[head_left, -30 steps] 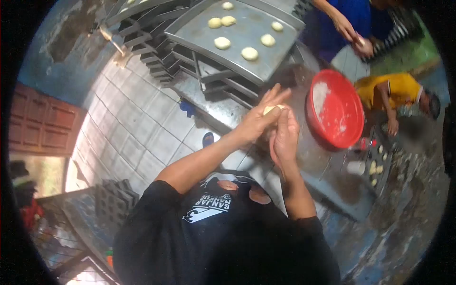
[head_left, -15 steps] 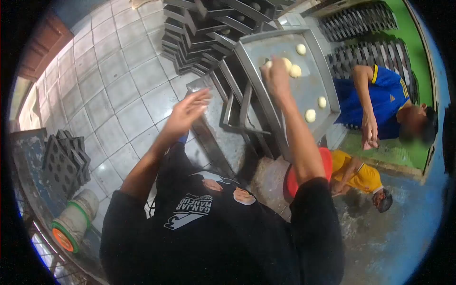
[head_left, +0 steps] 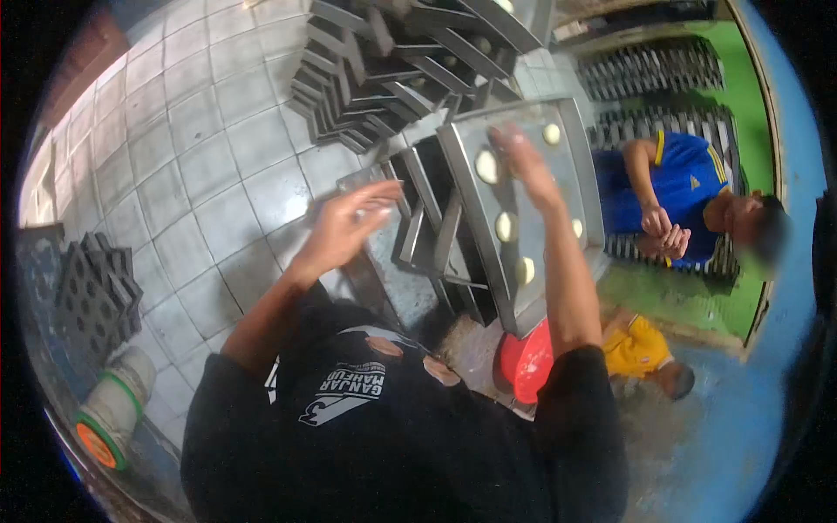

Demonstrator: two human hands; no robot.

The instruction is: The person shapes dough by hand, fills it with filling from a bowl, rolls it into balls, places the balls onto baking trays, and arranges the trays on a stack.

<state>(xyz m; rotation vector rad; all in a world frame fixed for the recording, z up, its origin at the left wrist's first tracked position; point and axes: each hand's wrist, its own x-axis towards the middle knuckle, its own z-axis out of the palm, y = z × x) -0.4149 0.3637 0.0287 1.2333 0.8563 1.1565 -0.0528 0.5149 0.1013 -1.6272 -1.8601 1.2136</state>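
Observation:
My right hand [head_left: 530,164] is over a shallow metal baking tray [head_left: 571,187], its fingers stretched out, a little blurred and with no dough visible in them. Just left of it lies a pale dough ball [head_left: 487,166]. Two more, a dough ball [head_left: 506,227] and another dough ball [head_left: 524,271], sit down the tray's left side. On the right side are a dough ball [head_left: 552,133] and one partly behind my forearm, a dough ball [head_left: 576,228]. My left hand [head_left: 344,227], fingers spread and empty, hovers left of the tray beside stacked trays [head_left: 425,187].
A tall crisscross stack of metal trays [head_left: 410,65] holds some dough at the back. A red basin [head_left: 528,359] stands near my right elbow. To the right are a person in blue [head_left: 676,187] with hands together and a person in yellow [head_left: 639,344]. Tray racks [head_left: 654,68] line the wall.
My right hand has gone from closed over the clustered dough balls to stretched out. The balls are now spaced apart, several along the tray's left side. The view has shifted slightly.

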